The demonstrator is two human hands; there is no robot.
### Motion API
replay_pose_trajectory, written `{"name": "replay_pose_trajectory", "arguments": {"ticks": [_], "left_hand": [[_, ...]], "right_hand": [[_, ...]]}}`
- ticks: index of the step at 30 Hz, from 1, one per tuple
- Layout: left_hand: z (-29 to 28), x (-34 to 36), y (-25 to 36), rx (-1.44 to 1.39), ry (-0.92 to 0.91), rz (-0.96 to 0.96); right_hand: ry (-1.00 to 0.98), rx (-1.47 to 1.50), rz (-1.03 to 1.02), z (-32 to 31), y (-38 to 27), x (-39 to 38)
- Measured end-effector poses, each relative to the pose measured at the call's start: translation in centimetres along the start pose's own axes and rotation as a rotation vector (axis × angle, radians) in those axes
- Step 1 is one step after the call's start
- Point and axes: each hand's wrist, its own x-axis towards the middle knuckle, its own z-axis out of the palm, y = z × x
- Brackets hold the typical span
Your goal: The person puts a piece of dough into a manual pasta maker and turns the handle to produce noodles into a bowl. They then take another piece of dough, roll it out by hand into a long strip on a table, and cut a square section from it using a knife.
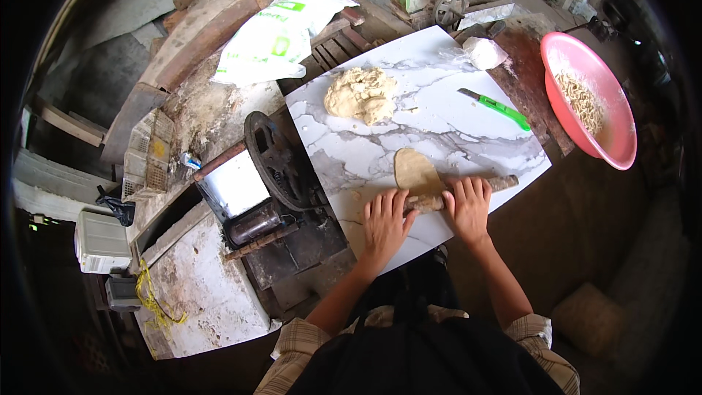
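A wooden rolling pin (503, 183) lies slantwise across the near part of a marbled white board. My left hand (386, 225) covers its left end, fingers over the top and thumb along the near side. Farther along the pin, my right hand (469, 208) is closed over it, leaving the right end bare. A flattened oval piece of dough (417, 170) reaches out from under the pin on the far side. Beyond it sits a large rough lump of dough (360, 95). To the right of the lump lies a green-handled knife (497, 108).
The marbled board (453, 139) carries these things. Left of it stands a hand-cranked roller machine (252, 190) with a large wheel. A pink basin (621, 117) at the right holds curled dough pieces. A white plastic bag (278, 40) lies at the far left, a small bag of white powder (484, 53) at the far corner.
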Motion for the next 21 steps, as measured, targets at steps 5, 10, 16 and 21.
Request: {"name": "replay_pose_trajectory", "arguments": {"ticks": [5,10,16,21], "left_hand": [[0.6,2.1,-1.6,0.011,0.131,0.078],[0.9,6.1,-3.0,0.057,0.256,-0.021],[2.5,6.8,-3.5,-0.013,0.244,-0.209],[2.0,11.2,-4.2,0.081,0.304,-0.267]], "right_hand": [[0.246,0.025,-0.089,1.4,0.6,3.1],[0.226,-0.025,0.020,2.4,1.6,6.3],[0.148,-0.106,0.121,3.1,0.3,6.9],[0.265,-0.096,0.089,4.3,0.1,10.9]]}}
